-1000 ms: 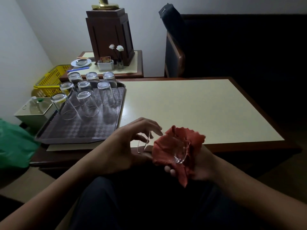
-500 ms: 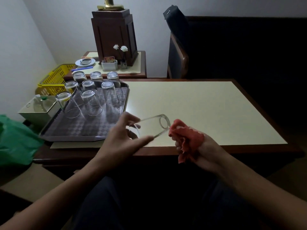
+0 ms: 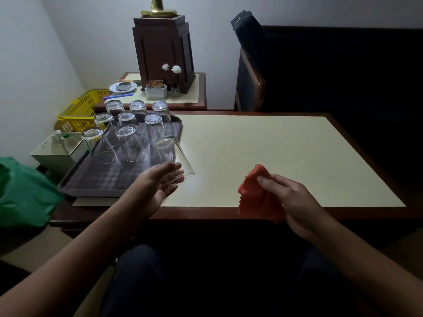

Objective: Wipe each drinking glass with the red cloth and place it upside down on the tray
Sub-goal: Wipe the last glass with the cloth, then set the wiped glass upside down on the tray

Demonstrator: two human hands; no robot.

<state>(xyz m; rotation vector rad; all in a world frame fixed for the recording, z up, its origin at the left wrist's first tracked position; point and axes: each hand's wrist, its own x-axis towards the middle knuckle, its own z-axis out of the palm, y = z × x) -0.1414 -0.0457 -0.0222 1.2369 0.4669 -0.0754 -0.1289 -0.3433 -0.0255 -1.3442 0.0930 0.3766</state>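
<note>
My left hand point(image 3: 160, 186) holds a clear drinking glass point(image 3: 171, 154) near its rim, base up and tilted, just above the right front edge of the dark tray point(image 3: 96, 181). Several glasses point(image 3: 128, 143) stand upside down in rows on that tray. My right hand point(image 3: 288, 197) grips the bunched red cloth point(image 3: 256, 195) over the table's front edge, well to the right of the tray.
The cream-topped table point(image 3: 274, 156) has a brown rim. A yellow basket point(image 3: 82, 110), a pale box point(image 3: 57, 149) and a green bag point(image 3: 20, 193) lie left of it. Behind are a side table point(image 3: 160, 97) with a saucer, a wooden stand, and a dark chair point(image 3: 251, 72).
The glass came out of the red cloth, was turned base up by my left hand and carried left toward the tray. My right hand drew the cloth away to the right.
</note>
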